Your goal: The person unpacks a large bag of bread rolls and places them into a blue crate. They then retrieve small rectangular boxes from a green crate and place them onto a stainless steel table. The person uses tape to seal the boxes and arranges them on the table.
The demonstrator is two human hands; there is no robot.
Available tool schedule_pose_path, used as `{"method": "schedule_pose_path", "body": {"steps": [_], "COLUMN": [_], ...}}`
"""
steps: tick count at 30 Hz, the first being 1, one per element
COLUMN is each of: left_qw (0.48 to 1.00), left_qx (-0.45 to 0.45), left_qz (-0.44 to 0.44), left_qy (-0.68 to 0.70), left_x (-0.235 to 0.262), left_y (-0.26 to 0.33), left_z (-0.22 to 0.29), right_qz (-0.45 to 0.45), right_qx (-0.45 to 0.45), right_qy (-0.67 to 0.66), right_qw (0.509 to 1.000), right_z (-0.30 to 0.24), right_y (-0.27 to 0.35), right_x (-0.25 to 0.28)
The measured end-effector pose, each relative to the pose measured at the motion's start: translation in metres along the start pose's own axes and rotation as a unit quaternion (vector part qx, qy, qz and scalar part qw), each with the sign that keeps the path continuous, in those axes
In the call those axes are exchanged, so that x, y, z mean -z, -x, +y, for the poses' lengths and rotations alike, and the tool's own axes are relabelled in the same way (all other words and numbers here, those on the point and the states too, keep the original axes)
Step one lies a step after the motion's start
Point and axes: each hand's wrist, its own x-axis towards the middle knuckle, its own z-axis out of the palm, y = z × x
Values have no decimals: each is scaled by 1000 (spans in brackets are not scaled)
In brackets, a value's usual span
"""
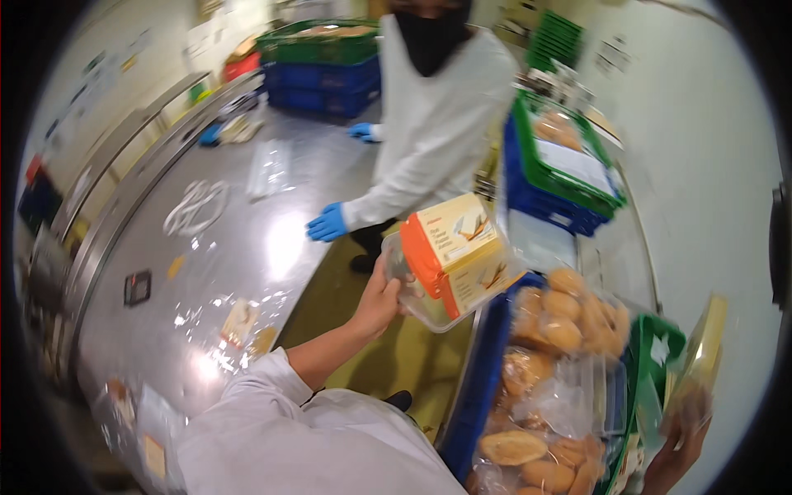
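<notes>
My left hand (381,301) is closed on the rim of a clear plastic tub (441,322), lifted over the gap between the steel table and the crates. In the tub stands an orange-and-cream packet (470,247) that looks like paper hand towels. It sticks up above the rim and leans. At the far right, my right hand (689,425) grips a flat, pale yellow, see-through piece (701,346), perhaps a lid; motion blurs it. Just left of that hand lies a blue crate (472,396) full of bagged bread rolls (561,313).
Across from me stands a person with blue gloves, one gloved hand (327,223) over the steel table (239,272). On the table lie a white cord (196,206), clear bags (271,169) and a small black square item (138,287). Stacked crates (322,87) stand at the back; more crates (561,186) are beyond the rolls.
</notes>
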Motion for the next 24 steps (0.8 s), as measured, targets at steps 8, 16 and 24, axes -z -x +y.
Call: {"method": "schedule_pose_path", "body": {"steps": [8, 16, 24], "left_qw": [973, 938, 846], "left_qx": [-25, -72, -19], "left_qz": [227, 329, 483], "left_qy": [43, 82, -227], "left_x": [221, 375, 440], "left_y": [67, -14, -54], "left_z": [-38, -55, -48], "right_qz": [-79, -88, -292], "right_qx": [237, 326, 354], "right_qy": [-163, -254, -363], "right_qw": [955, 907, 811], "right_z": [-159, -271, -346], "right_y": [-21, -23, -49], "right_x": [-77, -152, -185]}}
